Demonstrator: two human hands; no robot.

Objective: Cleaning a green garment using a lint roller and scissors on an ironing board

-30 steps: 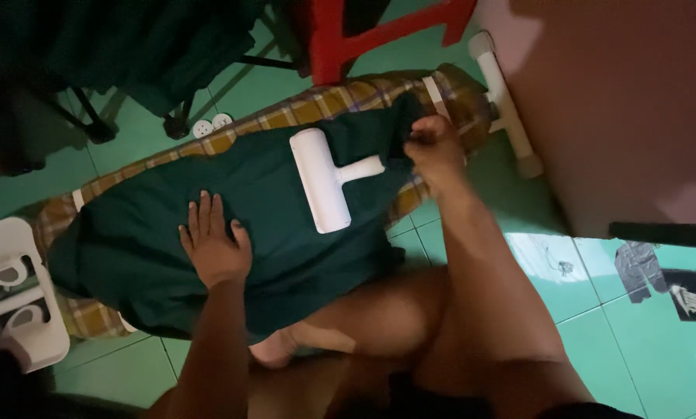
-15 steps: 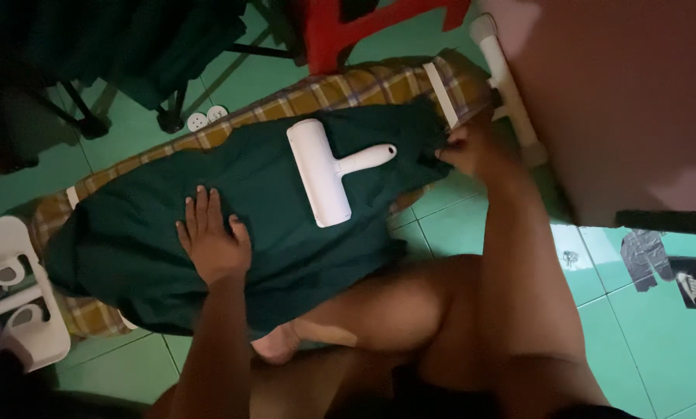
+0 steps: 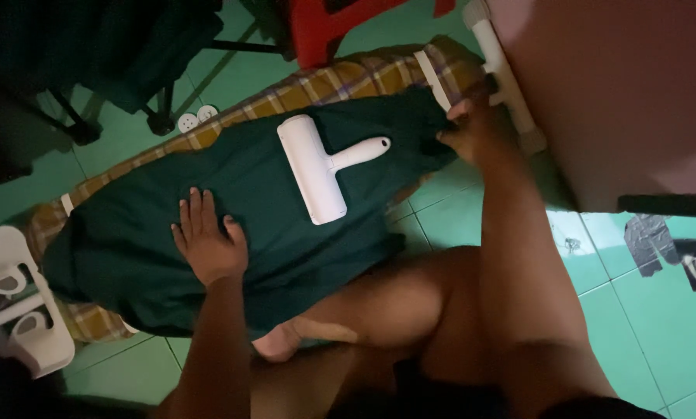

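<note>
1. Since the earlier frames, the right hand (image 3: 476,128) has been sliding from the upper middle of the dark green garment (image 3: 231,217) out to its far right edge; the left hand (image 3: 208,244) is staying put, and the white lint roller (image 3: 321,167) is lying in the same spot.
2. Surface: the garment is lying spread over a low ironing board with a plaid yellow-brown cover (image 3: 348,77), which is sitting right on the floor.
3. Room: green tiled floor (image 3: 635,295), dim light. A red plastic stool (image 3: 324,27) is standing beyond the board, and dark clothes are hanging at the upper left beside it.
4. A white plastic stand (image 3: 18,310) is sitting at the left end of the board. A white tube frame (image 3: 499,70) is running along the right end, against a pinkish wall (image 3: 619,101).
5. Left hand: lying palm down on the middle of the garment, fingers stretched out and slightly spread, pressing flat, gripping nothing.
6. Right hand: fingers are curling together and pinching the garment's right edge, near the white tube frame.
7. Lint roller: resting loose on the garment between the two hands, wide head toward the left hand, handle pointing toward the right hand, touched by neither.
8. The person's bare knee (image 3: 410,302) is showing just below the board's near edge.
</note>
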